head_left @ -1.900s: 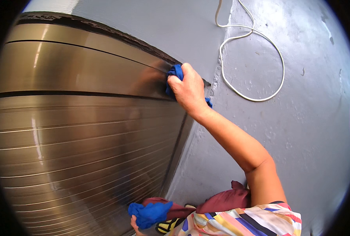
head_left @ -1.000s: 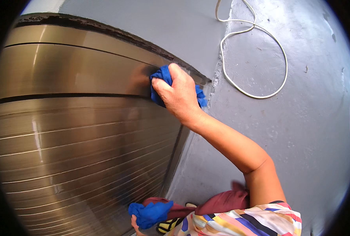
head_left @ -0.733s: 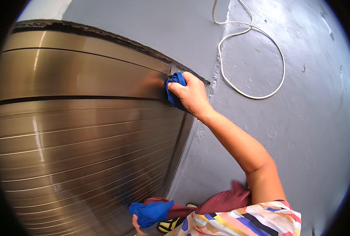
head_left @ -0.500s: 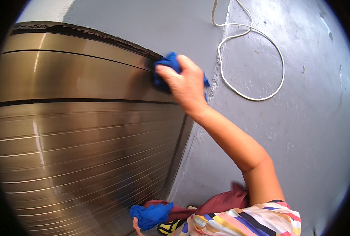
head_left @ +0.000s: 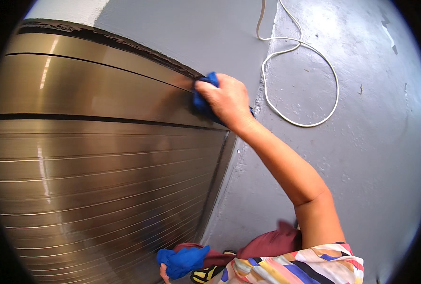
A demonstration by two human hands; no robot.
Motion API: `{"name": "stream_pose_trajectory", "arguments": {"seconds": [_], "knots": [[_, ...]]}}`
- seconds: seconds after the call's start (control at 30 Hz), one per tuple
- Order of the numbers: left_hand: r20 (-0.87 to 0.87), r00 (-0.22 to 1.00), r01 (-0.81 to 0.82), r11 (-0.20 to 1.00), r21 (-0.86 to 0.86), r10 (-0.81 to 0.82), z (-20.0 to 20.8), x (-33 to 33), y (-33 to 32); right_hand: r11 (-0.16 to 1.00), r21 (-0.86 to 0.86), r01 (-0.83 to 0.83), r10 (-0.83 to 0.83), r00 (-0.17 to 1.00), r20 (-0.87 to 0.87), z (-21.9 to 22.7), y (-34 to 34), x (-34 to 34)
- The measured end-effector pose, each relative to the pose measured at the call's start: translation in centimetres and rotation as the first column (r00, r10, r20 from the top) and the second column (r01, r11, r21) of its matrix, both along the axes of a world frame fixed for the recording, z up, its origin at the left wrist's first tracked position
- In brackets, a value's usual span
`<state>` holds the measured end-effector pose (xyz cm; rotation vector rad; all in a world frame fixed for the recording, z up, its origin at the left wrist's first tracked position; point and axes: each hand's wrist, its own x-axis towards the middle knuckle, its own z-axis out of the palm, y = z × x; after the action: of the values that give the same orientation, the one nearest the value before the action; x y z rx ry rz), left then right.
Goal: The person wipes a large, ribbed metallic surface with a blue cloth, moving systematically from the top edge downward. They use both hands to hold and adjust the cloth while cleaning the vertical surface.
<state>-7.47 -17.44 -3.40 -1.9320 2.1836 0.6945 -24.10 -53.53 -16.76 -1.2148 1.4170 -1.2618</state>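
My right hand (head_left: 229, 100) is closed round a crumpled blue cloth (head_left: 202, 100) and presses it against the shiny bronze-coloured metal panel (head_left: 92, 97), near the right end of its smooth upper band. Part of the cloth is hidden behind the hand, and a corner shows past the wrist. Low in the picture, my left hand (head_left: 163, 272) holds a second, brighter blue cloth (head_left: 182, 261) in front of my body. Only a few of its fingers show, at the cloth's left edge.
Below the smooth band the metal has many horizontal grooves. A dark, rough strip (head_left: 125, 45) runs along its top, under a grey wall (head_left: 158, 28). A looped white cable (head_left: 336, 90) hangs or lies on the grey surface to the right. A patterned sandal (head_left: 202, 274) shows below.
My right hand has moved a little right and down along the metal with its cloth. The left hand stays nearly where it was, and the view has shifted slightly.
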Motion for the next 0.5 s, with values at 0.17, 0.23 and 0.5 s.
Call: {"name": "stream_pose_trajectory", "arguments": {"seconds": [0.17,0.23,0.5], "knots": [[-0.037,0.996,0.084,0.996,-0.009,-0.085,-0.8,0.3,-0.7,0.99,-0.054,0.134,-0.133,0.991,0.021,0.3,-0.1,0.5],[0.03,0.996,0.077,0.99,0.122,-0.081,-0.8,1.3,0.7,0.989,0.017,0.148,-0.147,0.989,-0.032,-2.2,-0.1,0.5],[0.925,0.241,0.896,0.433,-0.096,-0.293,-7.6,8.5,5.3,0.991,0.134,-0.007,-0.016,0.985,0.172,-0.4,-0.5,0.2]]}}
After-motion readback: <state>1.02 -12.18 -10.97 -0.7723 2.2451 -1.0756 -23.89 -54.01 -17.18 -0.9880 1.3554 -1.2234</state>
